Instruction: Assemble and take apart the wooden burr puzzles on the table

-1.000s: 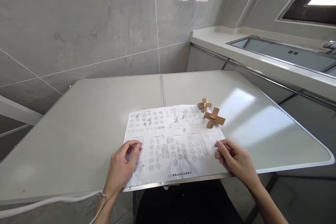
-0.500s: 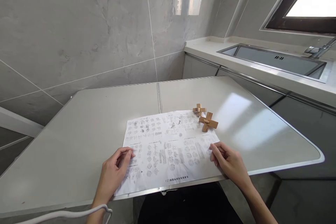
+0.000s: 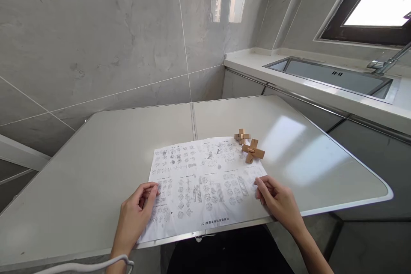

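Paper (image 3: 205, 180) lies spread on the table (image 3: 93, 180) at its near edge, creased and printed with small diagrams, a line of larger characters along its near side. On its far right corner sits the larger wooden cross (image 3: 253, 151); the smaller cross (image 3: 242, 136) is just behind it, at the sheet's far edge.

The left hand (image 3: 136, 209) is at the sheet's left side, the right hand (image 3: 279, 201) at its right. On both, the fingers are loosely curled with the thumb close to them; whether either pinches the paper, I cannot tell.

A white cable (image 3: 80, 266) passes by the left wrist. Beyond the table stand a grey tiled wall (image 3: 96, 43) and, on the right, a counter (image 3: 245, 61) with a sink (image 3: 314, 72), a tap (image 3: 382, 67) and a window (image 3: 375, 8).
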`<act>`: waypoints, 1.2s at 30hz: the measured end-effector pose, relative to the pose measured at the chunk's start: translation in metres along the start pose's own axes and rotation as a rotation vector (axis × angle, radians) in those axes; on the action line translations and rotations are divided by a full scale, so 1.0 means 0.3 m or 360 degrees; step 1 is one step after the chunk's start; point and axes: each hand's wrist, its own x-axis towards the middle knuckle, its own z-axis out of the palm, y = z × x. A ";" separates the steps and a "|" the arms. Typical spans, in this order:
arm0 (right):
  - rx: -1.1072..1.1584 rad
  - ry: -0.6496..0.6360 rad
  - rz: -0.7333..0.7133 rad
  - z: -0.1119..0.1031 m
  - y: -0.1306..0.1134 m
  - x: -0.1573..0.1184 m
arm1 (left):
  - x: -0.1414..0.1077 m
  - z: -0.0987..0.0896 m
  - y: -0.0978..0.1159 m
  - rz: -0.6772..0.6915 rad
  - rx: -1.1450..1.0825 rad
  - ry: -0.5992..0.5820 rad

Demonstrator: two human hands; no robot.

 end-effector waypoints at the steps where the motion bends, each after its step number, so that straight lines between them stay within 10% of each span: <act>1: -0.0004 -0.0002 -0.0004 0.000 0.001 0.001 | 0.001 0.001 -0.001 0.0000 0.0005 -0.0007; 24: -0.0292 0.0069 0.0084 -0.060 0.028 0.006 | -0.004 0.005 0.031 0.0129 -0.0068 -0.0356; 36: -0.0325 0.0145 -0.0020 -0.038 0.031 -0.002 | 0.007 0.016 0.020 0.0074 0.0050 -0.0107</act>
